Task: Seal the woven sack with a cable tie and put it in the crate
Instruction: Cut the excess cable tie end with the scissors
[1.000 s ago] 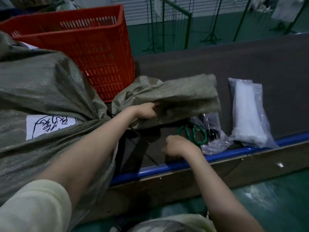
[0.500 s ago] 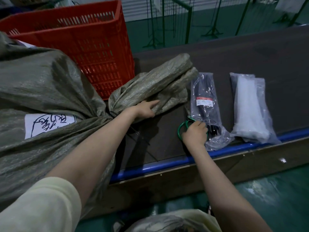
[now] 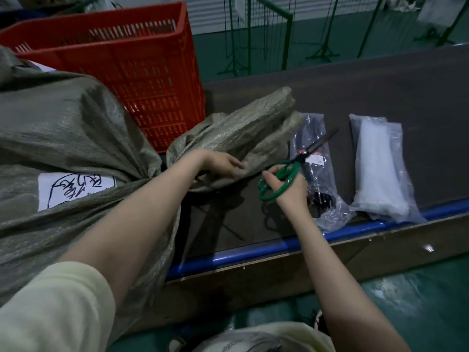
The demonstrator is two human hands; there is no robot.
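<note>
A bulging grey-green woven plastic sack [image 3: 63, 138] with a white scribbled paper label [image 3: 76, 189] lies at the left of the dark bench [image 3: 380, 87], its long axis running left to right and its gathered neck pointing right. Behind it stands a red slatted plastic crate [image 3: 142, 72]. The left hand [image 3: 220, 165] has its grip closed on the neck's loose fabric. The right hand [image 3: 286, 186] has its grip clamped around green-handled scissors [image 3: 291, 171], blades pointing up-right over a clear bag of black cable ties [image 3: 314, 158]. A bag of white cable ties [image 3: 378, 168] lies farther right.

Grey-green woven sack [image 3: 63, 128], red slatted crate [image 3: 142, 62], green-handled scissors [image 3: 284, 179]
</note>
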